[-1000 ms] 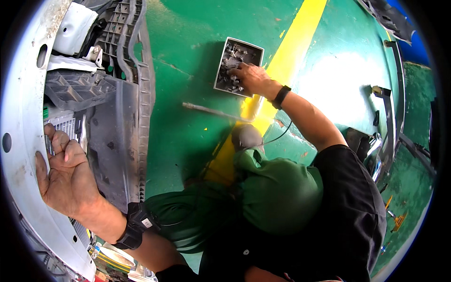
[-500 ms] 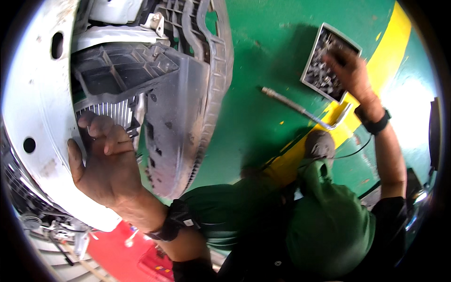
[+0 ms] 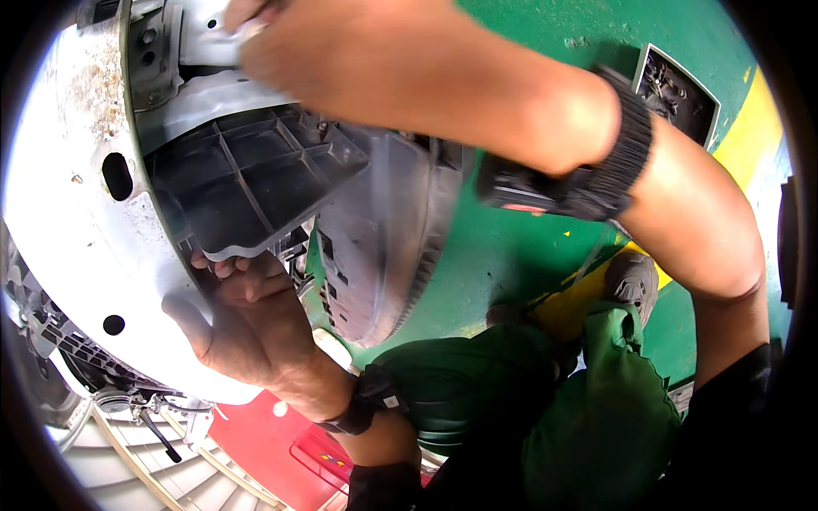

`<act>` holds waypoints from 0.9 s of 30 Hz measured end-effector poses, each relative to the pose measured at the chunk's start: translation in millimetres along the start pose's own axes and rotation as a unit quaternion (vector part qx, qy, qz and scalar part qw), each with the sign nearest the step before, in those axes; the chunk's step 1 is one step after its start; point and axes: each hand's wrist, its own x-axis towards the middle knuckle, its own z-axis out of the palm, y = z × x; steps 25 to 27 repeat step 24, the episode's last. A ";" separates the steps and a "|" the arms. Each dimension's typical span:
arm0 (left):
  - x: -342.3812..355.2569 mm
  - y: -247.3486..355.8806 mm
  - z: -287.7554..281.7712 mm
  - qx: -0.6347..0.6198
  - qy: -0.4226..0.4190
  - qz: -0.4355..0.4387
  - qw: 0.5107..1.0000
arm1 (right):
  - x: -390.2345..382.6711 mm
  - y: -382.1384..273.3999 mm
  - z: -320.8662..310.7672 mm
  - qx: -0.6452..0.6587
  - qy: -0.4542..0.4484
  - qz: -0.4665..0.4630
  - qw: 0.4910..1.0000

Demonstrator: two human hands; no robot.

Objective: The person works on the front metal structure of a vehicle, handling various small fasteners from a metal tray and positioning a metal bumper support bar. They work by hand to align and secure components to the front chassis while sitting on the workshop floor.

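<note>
My left hand [image 3: 260, 328] is palm up, its fingers bent at the lower edge of a black ribbed plastic panel [image 3: 256, 183]. Its thumb lies apart, against a white curved car body panel [image 3: 94, 247] with oval and round holes. My right hand [image 3: 298, 43] is at the top, over the metal parts of the car [image 3: 213, 25]. Its fingers are bent together, blurred and partly cut off by the picture's edge. Whatever they hold, if anything, I cannot make out.
A shallow tray [image 3: 710, 94] with small loose metal parts lies on the green floor [image 3: 477, 272], partly behind my right forearm. A large dark plastic trim piece [image 3: 375, 247] extends beside the black panel. My shoe [image 3: 632, 281] is near a yellow floor stripe [image 3: 754, 128].
My right hand has left the tray and swung left to the top of the car parts. My left hand's fingers now meet the black panel's edge. The view has shifted.
</note>
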 end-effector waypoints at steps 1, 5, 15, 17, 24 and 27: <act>-5.8 8.4 -7.3 0.019 0.026 0.020 0.999 | 15.3 6.0 34.0 0.010 -0.041 0.014 0.999; -6.0 8.7 -11.2 0.021 0.020 0.006 1.000 | 78.3 22.1 100.4 -0.102 -0.099 -0.012 0.990; -8.8 9.3 -11.6 -0.029 0.020 0.014 0.999 | 128.6 58.0 167.6 -0.272 -0.031 -0.070 0.959; -7.8 10.8 -15.5 -0.044 0.014 0.006 0.999 | 133.2 56.0 167.6 -0.327 -0.008 -0.090 0.941; -13.3 13.9 -11.6 -0.075 -0.016 0.042 0.996 | 92.1 9.5 130.6 -0.126 0.003 -0.181 0.975; -13.3 13.9 -11.6 -0.075 -0.016 0.042 0.996 | 92.1 9.5 130.6 -0.126 0.003 -0.181 0.975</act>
